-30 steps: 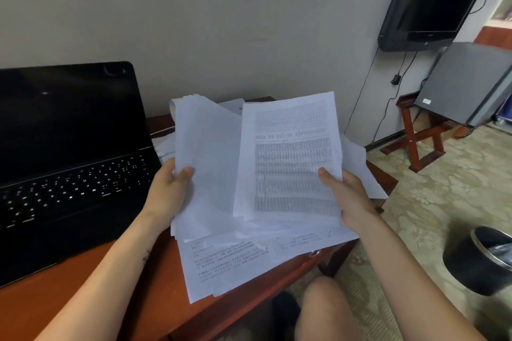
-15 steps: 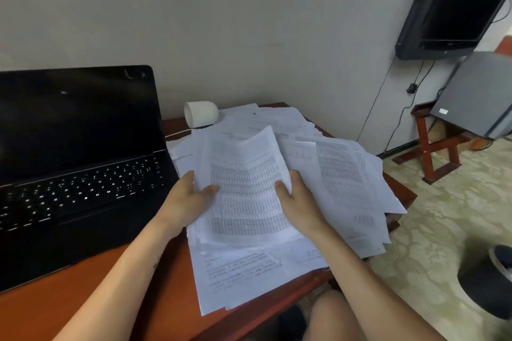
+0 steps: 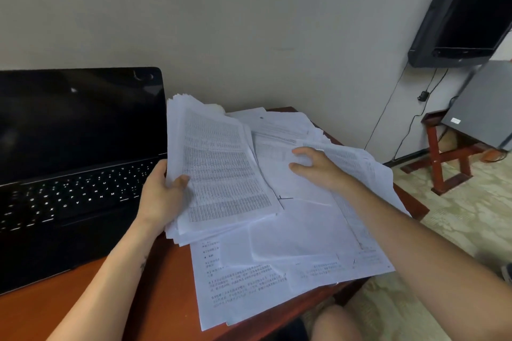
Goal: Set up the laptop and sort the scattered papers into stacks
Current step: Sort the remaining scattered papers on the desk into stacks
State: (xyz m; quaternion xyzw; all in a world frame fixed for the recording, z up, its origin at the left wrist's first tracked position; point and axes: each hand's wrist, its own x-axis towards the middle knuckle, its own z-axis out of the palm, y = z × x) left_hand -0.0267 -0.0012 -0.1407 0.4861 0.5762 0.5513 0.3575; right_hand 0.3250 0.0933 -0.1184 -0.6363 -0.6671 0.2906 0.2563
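A black laptop (image 3: 69,160) stands open on the left of the wooden desk (image 3: 155,302), screen dark, keys lit. My left hand (image 3: 163,194) grips the left edge of a thick stack of printed sheets (image 3: 221,171), tilted up beside the laptop, thumb on top. To the right, loose white papers (image 3: 299,243) lie scattered across the desk, some overhanging its front and right edges. My right hand (image 3: 315,163) reaches over these scattered papers with fingers spread and slightly bent, touching a sheet; it holds nothing.
A black TV (image 3: 465,8) hangs on the wall at upper right, cables running down. A red wooden stand (image 3: 443,158) carries a grey panel (image 3: 482,108). Patterned carpet (image 3: 448,230) lies right of the desk. My knee (image 3: 338,324) shows below the desk edge.
My right hand has let go of the stack and moved right over the scattered papers. My left hand now holds the stack alone, tilted up and hiding the white roll at the back.
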